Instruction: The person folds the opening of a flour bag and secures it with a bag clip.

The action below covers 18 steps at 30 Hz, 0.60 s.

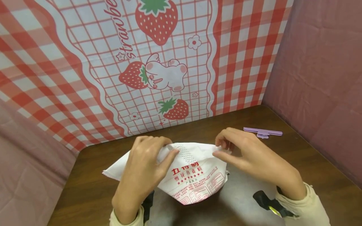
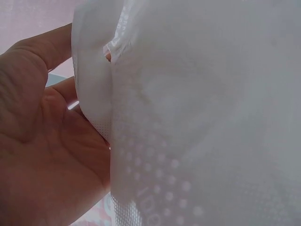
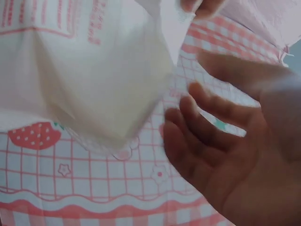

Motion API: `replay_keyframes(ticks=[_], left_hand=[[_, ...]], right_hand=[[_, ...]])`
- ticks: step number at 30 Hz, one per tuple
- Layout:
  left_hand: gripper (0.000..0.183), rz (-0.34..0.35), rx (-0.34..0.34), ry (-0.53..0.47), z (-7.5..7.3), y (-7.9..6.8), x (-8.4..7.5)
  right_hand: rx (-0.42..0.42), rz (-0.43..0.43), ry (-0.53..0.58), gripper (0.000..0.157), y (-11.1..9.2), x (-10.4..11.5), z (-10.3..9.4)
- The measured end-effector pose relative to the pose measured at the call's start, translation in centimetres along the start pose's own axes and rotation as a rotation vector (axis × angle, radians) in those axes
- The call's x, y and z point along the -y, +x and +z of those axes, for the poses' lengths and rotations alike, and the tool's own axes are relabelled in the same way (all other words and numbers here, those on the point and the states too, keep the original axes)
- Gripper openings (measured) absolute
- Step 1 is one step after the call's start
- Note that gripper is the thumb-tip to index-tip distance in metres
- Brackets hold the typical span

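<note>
A white flour bag (image 1: 195, 175) with red Chinese print stands tilted in front of me, its upper edge between my hands. My left hand (image 1: 144, 169) grips that edge at the left, thumb on the near face and fingers over the far side. In the left wrist view, the white bag (image 2: 202, 103) fills most of the picture and hides some fingers of the left hand (image 2: 51, 132). At the bag's right corner is my right hand (image 1: 249, 153). The right wrist view shows the right hand (image 3: 235, 146) beside the bag (image 3: 108, 80), fingers loosely bent, with a gap before the thumb.
A purple bag clip (image 1: 263, 132) lies on the dark wooden table (image 1: 297, 150), behind my right hand. Under the bag is a grey surface (image 1: 240, 194). A strawberry-patterned cloth (image 1: 169, 75) hangs behind, with pink curtains (image 1: 319, 62) at both sides.
</note>
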<state>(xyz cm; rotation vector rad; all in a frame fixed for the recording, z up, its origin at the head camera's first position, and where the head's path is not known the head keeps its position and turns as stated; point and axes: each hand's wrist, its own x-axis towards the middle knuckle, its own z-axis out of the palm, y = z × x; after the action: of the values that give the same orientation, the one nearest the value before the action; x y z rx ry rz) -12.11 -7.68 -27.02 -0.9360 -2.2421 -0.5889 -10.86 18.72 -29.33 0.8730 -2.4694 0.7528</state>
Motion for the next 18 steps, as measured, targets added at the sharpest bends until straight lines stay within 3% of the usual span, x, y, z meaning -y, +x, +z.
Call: replay_keyframes(ticks=[3, 7, 12, 18], left_hand=[[0.017, 0.003, 0.011, 0.004, 0.0, 0.0, -0.3], [0.016, 0.006, 0.033, 0.030, -0.2, -0.2, -0.7], [0.015, -0.008, 0.053, 0.084, -0.4, -0.4, -1.0], [0.017, -0.044, 0.115, 0.191, -0.5, -0.8, -0.8]], right_hand=[[0.000, 0.016, -0.012, 0.025, 0.3, 0.0, 0.4], [0.101, 0.040, -0.036, 0.033, 0.6, -0.1, 1.0], [0.154, 0.045, -0.036, 0.025, 0.6, -0.5, 1.4], [0.144, 0.031, -0.025, 0.019, 0.6, -0.9, 1.7]])
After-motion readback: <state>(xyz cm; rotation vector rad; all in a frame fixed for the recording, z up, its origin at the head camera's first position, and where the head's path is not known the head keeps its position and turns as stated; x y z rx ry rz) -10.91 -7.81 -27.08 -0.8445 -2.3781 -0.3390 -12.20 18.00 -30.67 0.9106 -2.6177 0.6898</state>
